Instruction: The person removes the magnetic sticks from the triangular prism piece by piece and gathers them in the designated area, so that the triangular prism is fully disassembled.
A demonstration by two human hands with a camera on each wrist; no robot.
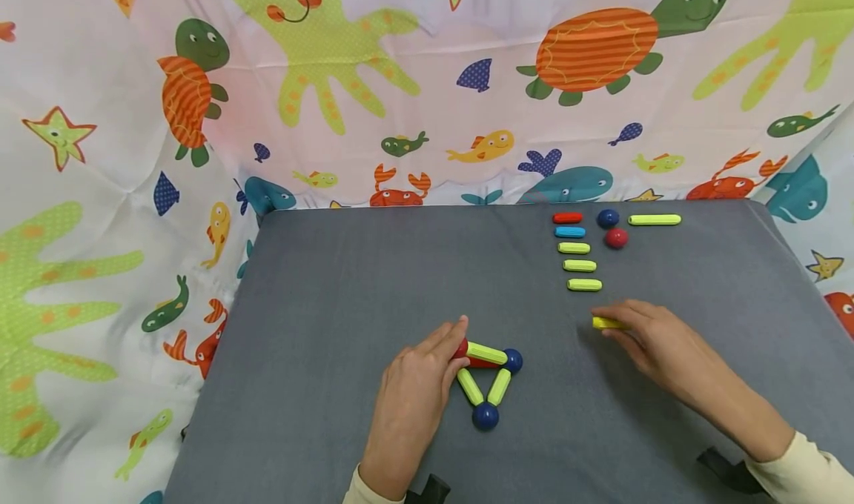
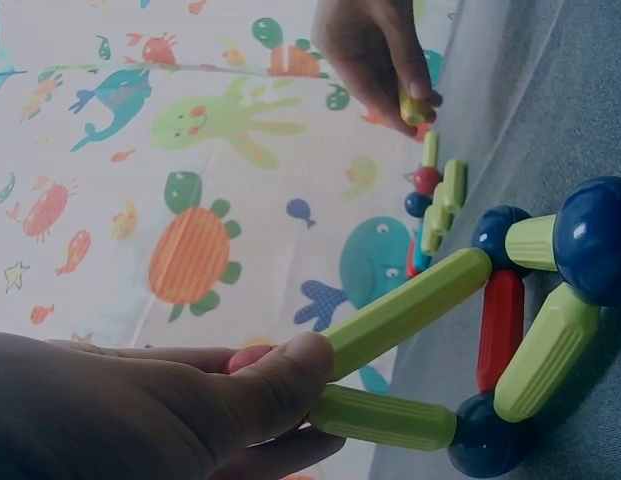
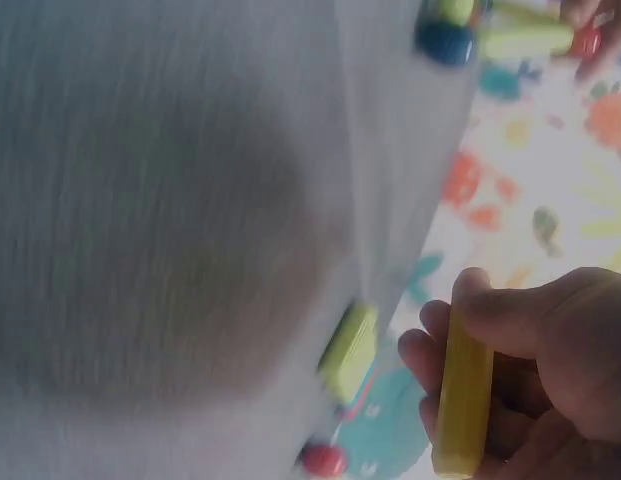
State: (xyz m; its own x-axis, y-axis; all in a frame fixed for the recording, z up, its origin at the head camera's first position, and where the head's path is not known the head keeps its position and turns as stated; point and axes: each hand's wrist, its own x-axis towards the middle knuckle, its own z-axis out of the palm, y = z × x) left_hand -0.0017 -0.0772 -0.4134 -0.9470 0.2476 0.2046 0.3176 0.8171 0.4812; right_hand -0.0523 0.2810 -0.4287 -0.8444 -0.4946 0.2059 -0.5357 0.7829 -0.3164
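Note:
My left hand (image 1: 415,389) grips the red ball (image 2: 252,357) at one corner of a joined frame of sticks and balls. Yellow-green sticks (image 1: 487,353) and a red stick (image 2: 500,328) link that ball with dark blue balls (image 1: 485,416). In the left wrist view the red ball is mostly covered by the thumb and fingers. Over the table's right half, my right hand (image 1: 657,345) pinches a yellow stick (image 3: 464,395) between thumb and fingers, apart from the frame.
Behind the right hand, a column of loose sticks lies on the grey table (image 1: 320,304): a red stick (image 1: 567,218), a blue stick (image 1: 570,232) and yellow-green sticks (image 1: 579,265). Beside them are a blue ball (image 1: 608,218), a red ball (image 1: 617,238) and a longer yellow-green stick (image 1: 654,220).

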